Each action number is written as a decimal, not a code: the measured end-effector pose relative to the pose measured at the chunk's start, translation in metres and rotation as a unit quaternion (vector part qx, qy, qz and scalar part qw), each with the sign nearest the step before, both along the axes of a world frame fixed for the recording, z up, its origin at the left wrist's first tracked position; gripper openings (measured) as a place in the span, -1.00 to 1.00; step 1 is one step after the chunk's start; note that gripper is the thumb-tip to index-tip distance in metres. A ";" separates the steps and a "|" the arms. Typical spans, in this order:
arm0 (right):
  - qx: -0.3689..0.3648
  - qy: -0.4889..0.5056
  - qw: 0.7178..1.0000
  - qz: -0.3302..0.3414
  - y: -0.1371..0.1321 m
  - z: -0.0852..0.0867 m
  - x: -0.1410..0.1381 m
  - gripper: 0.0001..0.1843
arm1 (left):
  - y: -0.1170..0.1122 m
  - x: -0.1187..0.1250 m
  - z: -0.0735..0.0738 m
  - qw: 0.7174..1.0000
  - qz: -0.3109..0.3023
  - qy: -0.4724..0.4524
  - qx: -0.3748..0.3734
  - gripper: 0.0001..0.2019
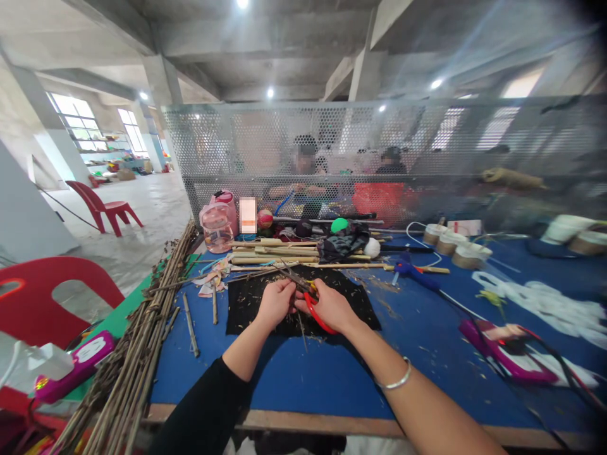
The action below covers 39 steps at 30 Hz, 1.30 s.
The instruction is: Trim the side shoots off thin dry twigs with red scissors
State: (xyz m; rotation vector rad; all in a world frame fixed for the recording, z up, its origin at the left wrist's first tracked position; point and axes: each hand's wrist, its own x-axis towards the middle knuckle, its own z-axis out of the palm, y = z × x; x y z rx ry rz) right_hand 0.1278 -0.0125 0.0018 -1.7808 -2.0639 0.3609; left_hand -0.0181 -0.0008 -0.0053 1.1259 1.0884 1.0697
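My right hand (pixel 332 308) is closed round red-handled scissors (pixel 318 315), whose dark blades point up and to the left. Close beside it, my left hand (pixel 275 303) pinches a thin dry twig (pixel 302 330); part of it sticks out below the fingers. Exactly where the blades meet the twig is hidden by my fingers. Under both hands lies a black cloth (pixel 351 309) strewn with small plant scraps. Two short cut sticks lie to the left, one of them a loose stick (pixel 190 325) on the blue tabletop (pixel 313 382).
A long bundle of dry stalks (pixel 135 354) runs along the left side. Behind the cloth lie bamboo sticks (pixel 275 254), a pink bottle (pixel 219 227) and a mesh partition (pixel 265 151). On the right are a blue glue gun (pixel 415 273), white cord (pixel 535 306) and a purple power strip (pixel 505 354).
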 end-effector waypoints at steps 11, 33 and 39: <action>-0.001 -0.010 1.000 -0.024 0.002 -0.005 0.001 -0.52 | -0.004 0.002 -0.001 0.998 0.018 0.057 0.026 -0.81; 0.002 0.026 0.999 0.024 0.004 -0.011 0.003 -0.52 | 0.000 0.000 0.000 0.997 0.042 -0.040 -0.043 -0.83; 0.011 0.059 0.998 0.016 0.003 -0.010 -0.002 -0.58 | -0.001 0.000 -0.001 0.997 0.024 -0.057 -0.036 -0.81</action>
